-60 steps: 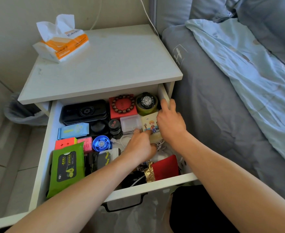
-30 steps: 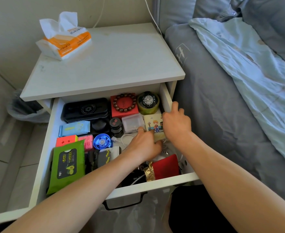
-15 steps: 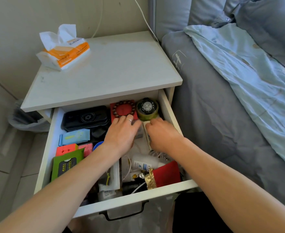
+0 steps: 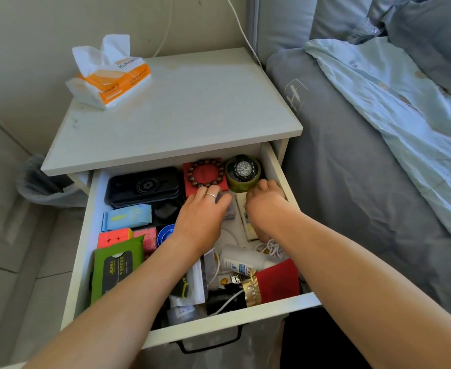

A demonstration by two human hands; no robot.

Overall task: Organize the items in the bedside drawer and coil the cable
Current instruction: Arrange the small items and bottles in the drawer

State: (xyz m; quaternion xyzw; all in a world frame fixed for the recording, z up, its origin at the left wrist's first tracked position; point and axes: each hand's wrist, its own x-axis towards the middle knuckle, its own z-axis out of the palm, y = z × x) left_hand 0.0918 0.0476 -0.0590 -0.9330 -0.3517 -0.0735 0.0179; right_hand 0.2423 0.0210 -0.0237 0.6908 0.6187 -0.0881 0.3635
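Note:
The open bedside drawer [image 4: 219, 324] is packed with small items. My left hand [image 4: 201, 218] lies flat-fingered over a clear plastic box [image 4: 231, 211], fingertips touching the red box with the bead bracelet [image 4: 205, 173]. My right hand [image 4: 265, 207] grips a slim cream cartoon box [image 4: 246, 221] that stands on its edge, just in front of the watch on a green tin [image 4: 243, 173]. A tangled white cable [image 4: 271, 248] lies below my right wrist; another white lead [image 4: 227, 302] shows near the drawer front.
Also in the drawer: a black case [image 4: 143, 186], blue packet [image 4: 128, 217], puzzle cube [image 4: 113, 237], green wipes pack [image 4: 115, 267], white bottle [image 4: 241, 262], red pouch [image 4: 276, 282]. A tissue pack [image 4: 109, 75] sits on the nightstand top. The bed [image 4: 365, 182] is right, a bin [image 4: 41, 187] left.
Both hands moved from the drawer's middle toward its back. The cartoon box, flat before, now stands on edge in my right hand. My left hand shifted onto the clear box.

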